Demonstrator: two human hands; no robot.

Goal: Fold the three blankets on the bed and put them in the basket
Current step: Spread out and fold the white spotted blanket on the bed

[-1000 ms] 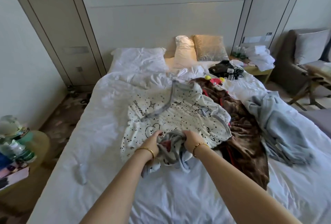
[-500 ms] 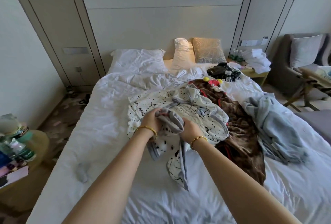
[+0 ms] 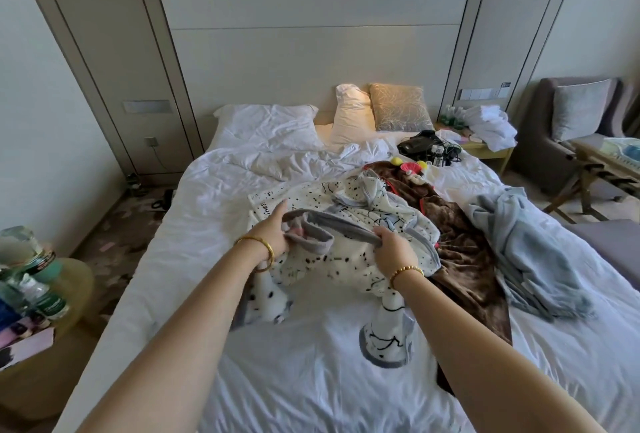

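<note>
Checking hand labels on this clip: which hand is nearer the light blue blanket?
Right. The right hand grips the spotted blanket's grey edge, with the brown blanket between it and the light blue blanket. The left hand is farther left.

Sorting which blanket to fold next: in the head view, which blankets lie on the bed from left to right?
spotted white blanket → brown blanket → light blue blanket
</note>
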